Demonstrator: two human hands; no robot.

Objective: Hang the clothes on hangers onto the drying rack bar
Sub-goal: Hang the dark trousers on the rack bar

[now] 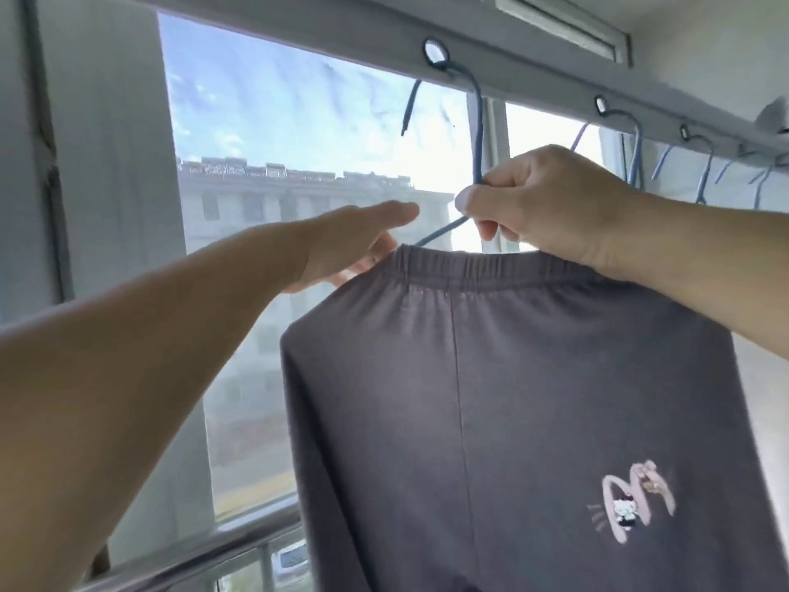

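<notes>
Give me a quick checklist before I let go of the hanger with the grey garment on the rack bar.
1. Hook of the blue hanger through a hole in the rack bar: ok, it passes through the round hole.
2. Right hand holding the hanger: ok, fingers pinch the neck below the hook.
3. Left hand steadying: ok, open fingers touch the left end of the waistband.
4. Grey garment seated on the hanger: cannot tell, the hanger's arms are hidden inside the cloth.
5. Clearance from the neighbouring hangers: ok, they hang in holes further right.
6. Garment hanging level: not ok, it tilts.
</notes>
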